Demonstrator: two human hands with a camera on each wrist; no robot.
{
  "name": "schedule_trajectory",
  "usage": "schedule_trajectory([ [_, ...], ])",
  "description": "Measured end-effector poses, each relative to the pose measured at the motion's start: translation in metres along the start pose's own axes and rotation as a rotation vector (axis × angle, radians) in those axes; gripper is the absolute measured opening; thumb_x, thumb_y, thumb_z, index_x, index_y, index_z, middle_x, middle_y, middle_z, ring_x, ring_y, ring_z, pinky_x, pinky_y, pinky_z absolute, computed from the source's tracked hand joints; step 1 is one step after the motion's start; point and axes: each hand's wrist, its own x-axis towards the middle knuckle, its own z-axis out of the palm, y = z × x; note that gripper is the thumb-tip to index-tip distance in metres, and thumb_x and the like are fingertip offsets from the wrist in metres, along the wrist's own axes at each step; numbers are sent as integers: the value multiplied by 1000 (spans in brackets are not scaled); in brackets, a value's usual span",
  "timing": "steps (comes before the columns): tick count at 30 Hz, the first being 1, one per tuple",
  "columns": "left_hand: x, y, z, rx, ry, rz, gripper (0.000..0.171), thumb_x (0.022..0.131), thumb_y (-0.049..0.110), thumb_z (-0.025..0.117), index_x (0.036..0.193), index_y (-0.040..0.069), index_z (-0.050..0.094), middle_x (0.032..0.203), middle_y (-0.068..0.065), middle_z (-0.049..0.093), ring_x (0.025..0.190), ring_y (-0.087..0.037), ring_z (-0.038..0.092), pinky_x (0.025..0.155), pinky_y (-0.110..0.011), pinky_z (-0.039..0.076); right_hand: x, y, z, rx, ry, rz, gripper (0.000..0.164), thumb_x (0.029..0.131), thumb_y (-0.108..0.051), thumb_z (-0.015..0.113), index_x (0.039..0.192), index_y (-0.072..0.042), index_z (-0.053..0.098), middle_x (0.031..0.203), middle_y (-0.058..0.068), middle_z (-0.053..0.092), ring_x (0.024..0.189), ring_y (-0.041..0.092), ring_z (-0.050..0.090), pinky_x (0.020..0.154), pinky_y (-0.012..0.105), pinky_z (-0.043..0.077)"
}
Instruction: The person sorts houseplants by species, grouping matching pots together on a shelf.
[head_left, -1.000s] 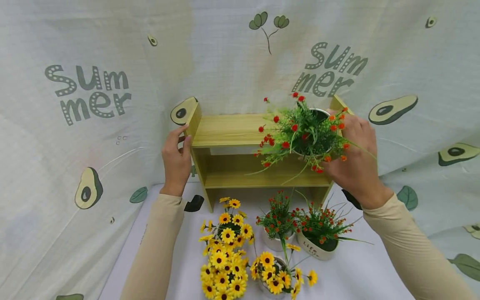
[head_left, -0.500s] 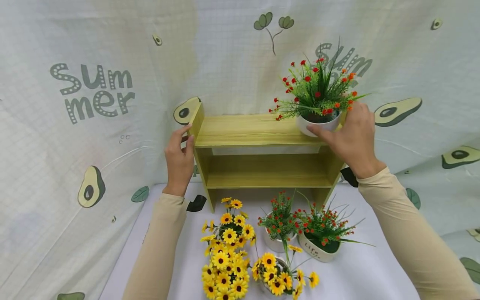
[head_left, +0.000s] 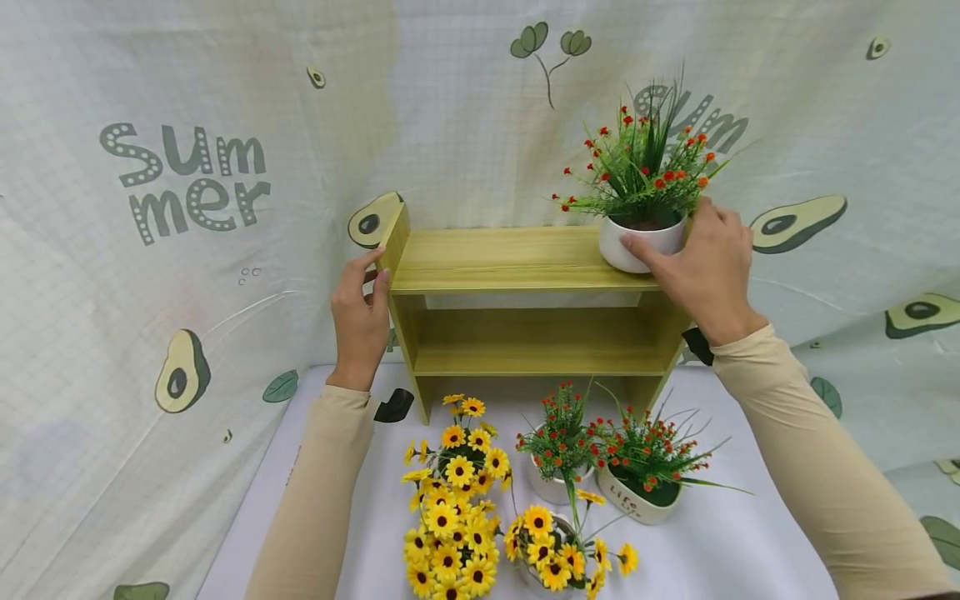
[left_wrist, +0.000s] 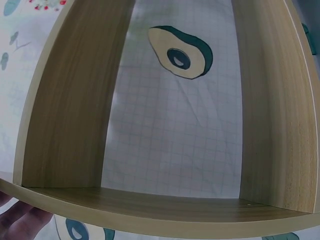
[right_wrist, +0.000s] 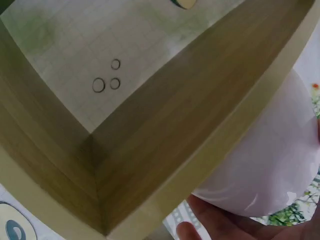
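My right hand (head_left: 712, 267) holds a white round pot (head_left: 633, 243) of red-flowered greenery, thumb across its front and fingers at its right side. This potted plant stands upright at the right end of the wooden shelf's top board (head_left: 495, 258). In the right wrist view, the pot's glossy underside (right_wrist: 260, 165) overlaps the board's edge, with fingers (right_wrist: 220, 220) beneath. My left hand (head_left: 360, 317) touches the outside of the shelf's left side panel (head_left: 396, 242) with fingertips and thumb. Its fingers (left_wrist: 25, 220) show outside that panel in the left wrist view.
In front of the shelf stand yellow sunflower-like plants (head_left: 450, 517), another yellow-flowered pot (head_left: 551, 554), a red-flowered white pot (head_left: 555, 483) and an oval "Life" planter (head_left: 637, 500). A printed cloth (head_left: 465, 108) hangs behind. The shelf's lower board (head_left: 525, 358) lies below the top one.
The plant in my right hand has turned from tilted toward the camera to upright, and moved right and down onto the top board. My left hand stays at the side panel.
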Motion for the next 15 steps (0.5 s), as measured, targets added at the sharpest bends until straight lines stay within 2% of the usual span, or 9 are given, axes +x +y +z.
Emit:
schedule_trajectory([
  [3, 0, 0, 1, -5, 5, -2, 31, 93, 14, 55, 125, 14, 57, 115, -4, 59, 97, -20, 61, 63, -34, 53, 0, 2, -1, -31, 7, -6, 82, 75, -64, 62, 109, 10, 51, 95, 28, 52, 107, 44, 39, 95, 55, 23],
  [6, 0, -1, 1, -5, 7, 1, 31, 94, 15, 55, 125, 13, 57, 116, -4, 59, 97, -20, 60, 63, -34, 52, 0, 5, -1, -50, 9, -7, 81, 76, -65, 59, 103, 10, 51, 99, 28, 51, 107, 45, 38, 96, 55, 22],
  [11, 0, -2, 2, -13, 15, 14, 31, 93, 12, 55, 124, 11, 57, 115, -5, 59, 97, -18, 61, 62, -33, 52, -2, 9, -1, -62, 9, -7, 88, 77, -67, 58, 112, 13, 49, 115, 29, 47, 110, 45, 35, 97, 55, 22],
  [15, 0, -1, 1, -11, 11, 10, 31, 94, 12, 55, 124, 11, 57, 114, -6, 59, 97, -20, 61, 63, -33, 53, -11, 14, -1, -16, 59, -5, 89, 76, -63, 62, 128, 7, 43, 125, 25, 44, 116, 42, 34, 98, 54, 22],
])
